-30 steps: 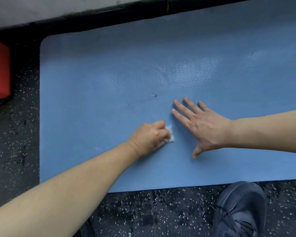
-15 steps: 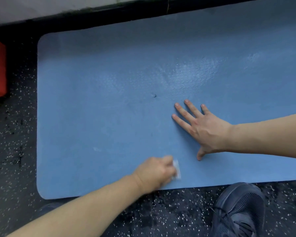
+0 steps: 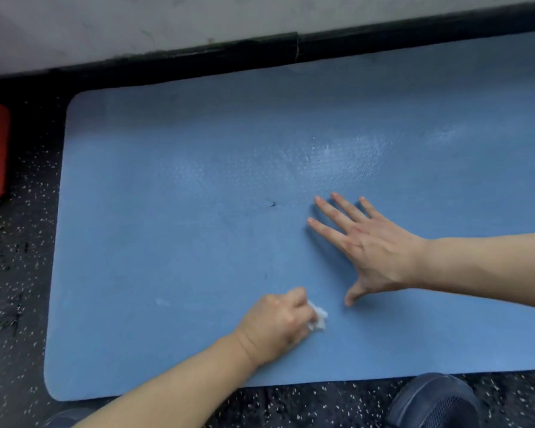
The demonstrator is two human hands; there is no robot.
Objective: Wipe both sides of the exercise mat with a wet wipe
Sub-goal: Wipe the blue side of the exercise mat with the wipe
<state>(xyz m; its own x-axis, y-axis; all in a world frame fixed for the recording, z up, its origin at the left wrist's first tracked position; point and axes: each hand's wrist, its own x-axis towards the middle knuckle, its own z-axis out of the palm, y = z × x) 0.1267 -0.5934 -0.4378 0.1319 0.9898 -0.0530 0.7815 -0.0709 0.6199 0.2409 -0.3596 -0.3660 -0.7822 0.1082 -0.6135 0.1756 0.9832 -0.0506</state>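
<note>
Now L hand (image 3: 275, 325) holds wipe (image 3: 319, 319) on mat (image 3: 167, 211); R hand (image 3: 371, 251) flat.

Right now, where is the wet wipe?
In the head view, the wet wipe is bunched in the left hand on the blue mat, near its front edge, just left of the right hand's thumb.

Gym: speckled rubber floor (image 3: 16, 273), blue exercise mat (image 3: 198, 180)

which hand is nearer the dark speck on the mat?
Right hand: its fingertips lie just right of the speck. Left hand is farther, toward the near edge.
</note>
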